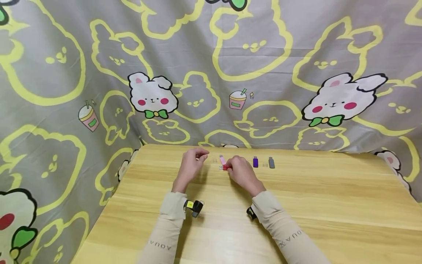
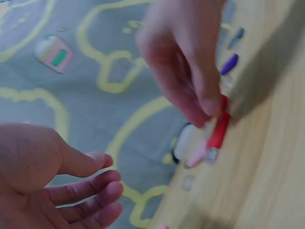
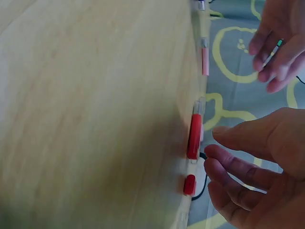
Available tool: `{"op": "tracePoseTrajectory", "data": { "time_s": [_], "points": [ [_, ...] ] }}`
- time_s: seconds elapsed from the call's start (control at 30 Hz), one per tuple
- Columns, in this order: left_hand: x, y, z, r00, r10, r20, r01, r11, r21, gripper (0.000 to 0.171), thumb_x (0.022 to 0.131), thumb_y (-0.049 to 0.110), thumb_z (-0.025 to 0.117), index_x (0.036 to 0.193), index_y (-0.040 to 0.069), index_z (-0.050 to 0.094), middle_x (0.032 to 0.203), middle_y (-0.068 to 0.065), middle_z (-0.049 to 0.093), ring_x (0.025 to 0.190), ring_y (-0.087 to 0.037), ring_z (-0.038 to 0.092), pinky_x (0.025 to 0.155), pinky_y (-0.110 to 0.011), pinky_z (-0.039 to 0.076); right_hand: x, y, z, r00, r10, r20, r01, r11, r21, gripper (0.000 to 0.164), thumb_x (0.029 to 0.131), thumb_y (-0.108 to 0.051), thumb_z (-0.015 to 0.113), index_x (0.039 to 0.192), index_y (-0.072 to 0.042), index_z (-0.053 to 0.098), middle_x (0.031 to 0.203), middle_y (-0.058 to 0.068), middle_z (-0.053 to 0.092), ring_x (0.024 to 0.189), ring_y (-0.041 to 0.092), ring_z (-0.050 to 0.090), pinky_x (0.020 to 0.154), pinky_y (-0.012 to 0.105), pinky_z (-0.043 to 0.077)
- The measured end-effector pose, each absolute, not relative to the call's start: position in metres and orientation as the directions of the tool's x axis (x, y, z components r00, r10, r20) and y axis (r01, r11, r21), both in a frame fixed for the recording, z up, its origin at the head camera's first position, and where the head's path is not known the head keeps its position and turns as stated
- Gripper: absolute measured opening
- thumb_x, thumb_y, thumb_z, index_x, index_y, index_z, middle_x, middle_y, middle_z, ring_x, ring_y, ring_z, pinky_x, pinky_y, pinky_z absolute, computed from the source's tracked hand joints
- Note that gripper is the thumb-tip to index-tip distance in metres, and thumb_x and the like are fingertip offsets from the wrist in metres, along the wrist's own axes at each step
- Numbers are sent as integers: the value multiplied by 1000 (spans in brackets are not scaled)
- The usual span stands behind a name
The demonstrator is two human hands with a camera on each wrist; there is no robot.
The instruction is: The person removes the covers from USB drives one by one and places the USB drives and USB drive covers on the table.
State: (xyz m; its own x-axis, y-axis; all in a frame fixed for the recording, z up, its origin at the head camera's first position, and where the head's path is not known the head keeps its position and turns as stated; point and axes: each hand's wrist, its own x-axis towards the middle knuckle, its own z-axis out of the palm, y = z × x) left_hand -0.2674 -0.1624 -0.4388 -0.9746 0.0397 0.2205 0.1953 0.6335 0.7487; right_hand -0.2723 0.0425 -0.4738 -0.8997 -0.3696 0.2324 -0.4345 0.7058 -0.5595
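Observation:
A red USB stick (image 3: pixel 194 136) with a silver plug lies on the table by the right hand (image 1: pixel 242 170). A separate short red piece (image 3: pixel 189 184) lies close by. In the right wrist view the right hand's thumb and fingers stand apart beside the stick, with nothing between them. Just behind the red stick is a pink USB stick (image 1: pixel 222 160). The left hand (image 1: pixel 191 167) hovers over the table to the left, its fingers loosely bent and holding nothing. Another pink stick (image 3: pixel 205 59) lies nearest it, hidden behind the hand in the head view.
Right of the right hand lie a purple USB stick (image 1: pixel 255 162) and a grey one (image 1: pixel 271 162), with a small clear piece (image 1: pixel 265 165) between them. A blue item (image 3: pixel 201 5) shows at the top of the right wrist view. A patterned curtain (image 1: pixel 211 80) hangs behind the wooden table (image 1: pixel 217 227).

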Motion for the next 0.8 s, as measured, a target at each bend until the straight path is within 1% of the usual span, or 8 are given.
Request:
{"op": "tracePoseTrajectory", "data": {
  "time_s": [0.17,0.37,0.4,0.43,0.6,0.63,0.67,0.8],
  "points": [
    [-244,-171,-437,-975,5,222,183,584,791,13,98,3,68,107,2,78,101,-10,75,88,-22,68,77,-35,57,-274,38,-477,-890,-380,252,-455,700,-551,12,90,5,72,89,-3,81,90,9,74,89,28,68,80,43,57],
    [-226,-181,-443,-975,-13,222,181,535,825,13,97,4,70,107,2,78,107,-12,76,92,-25,69,80,-36,58,-275,34,-479,-891,-382,244,-453,719,-527,12,88,5,73,88,-4,81,89,8,75,88,30,69,79,45,58],
    [-224,-182,-445,-975,-17,219,178,529,830,13,97,4,70,107,2,78,107,-12,76,92,-25,69,80,-35,58,-275,34,-480,-891,-384,240,-453,721,-524,11,88,4,74,87,-4,81,87,7,75,86,30,69,83,46,57],
    [-223,-183,-447,-976,-18,217,175,526,832,13,97,4,70,107,1,78,107,-12,76,93,-25,70,79,-35,58,-275,34,-480,-892,-388,232,-451,721,-526,10,89,4,75,86,-4,80,86,7,75,85,29,69,83,47,57],
    [-220,-186,-454,-978,-23,208,167,518,839,12,97,4,70,105,-1,78,102,-13,77,92,-26,71,74,-27,56,-272,32,-482,-900,-394,189,-429,715,-551,7,88,0,78,83,-5,77,80,4,73,74,20,65,78,43,57],
    [-220,-186,-454,-976,-22,217,175,516,838,11,96,3,70,104,-1,77,101,-13,77,92,-27,71,73,-26,56,-272,32,-482,-902,-393,176,-420,712,-562,6,88,0,79,84,-5,76,80,4,72,73,19,64,72,41,56],
    [-220,-187,-455,-975,-26,219,175,510,842,11,96,3,71,104,-1,78,100,-13,77,92,-27,71,73,-25,56,-271,32,-482,-904,-393,169,-415,709,-570,6,87,0,79,84,-4,76,79,4,72,71,18,63,70,40,56],
    [-219,-188,-455,-974,-22,227,187,494,849,10,95,0,70,103,-3,77,99,-15,77,91,-28,72,74,-25,56,-270,31,-482,-908,-396,135,-391,690,-609,7,87,0,80,90,-2,74,80,5,70,72,18,62,70,38,55]
  ]
}}
